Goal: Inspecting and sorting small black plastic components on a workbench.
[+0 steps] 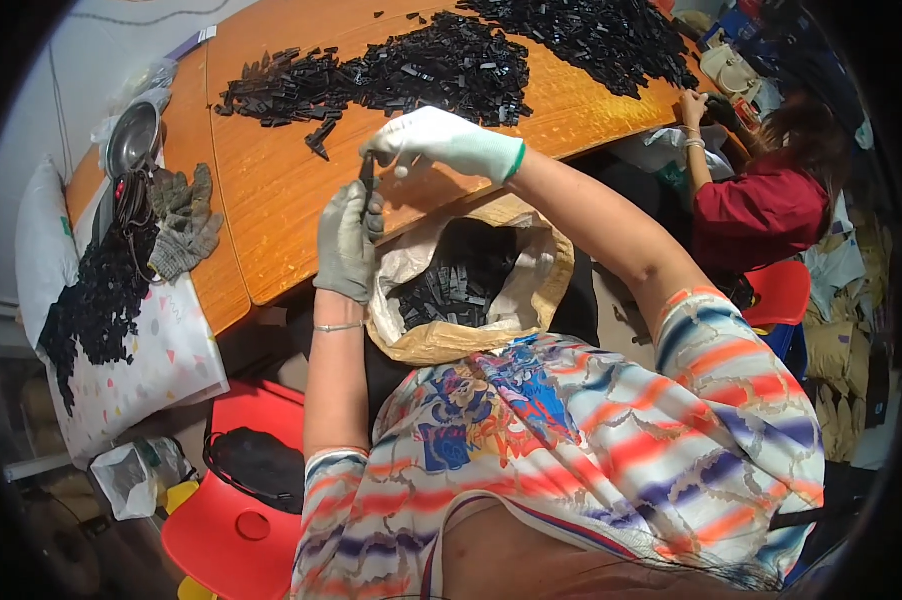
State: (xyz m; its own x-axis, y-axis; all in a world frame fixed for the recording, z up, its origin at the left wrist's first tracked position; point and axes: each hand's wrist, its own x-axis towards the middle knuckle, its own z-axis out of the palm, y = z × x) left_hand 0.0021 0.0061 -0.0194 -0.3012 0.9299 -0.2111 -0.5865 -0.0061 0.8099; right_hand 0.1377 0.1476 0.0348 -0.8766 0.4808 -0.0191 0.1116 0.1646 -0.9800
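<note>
My left hand (344, 245), in a worn grey-white glove, is closed around a small black plastic piece (368, 172) that points upward. My right hand (439, 140), in a whiter glove with a green cuff, reaches across from the right. Its fingertips are bent together at the top end of the same piece. Below both hands an open woven sack (421, 345) sits at my lap, holding many loose black pieces (446, 297). On the orange table beyond the hands lies a heap of similar black plastic pieces (451, 70), with a few stray ones (319, 139) at its near edge.
At the left are a metal bowl (134, 138), grey work gloves (184, 222) and another black pile (96, 310) on a patterned sheet. A red chair (206, 525) holds a black bag (261, 465). To the right, a person in a dark red top (761, 215) works at the table (261, 215).
</note>
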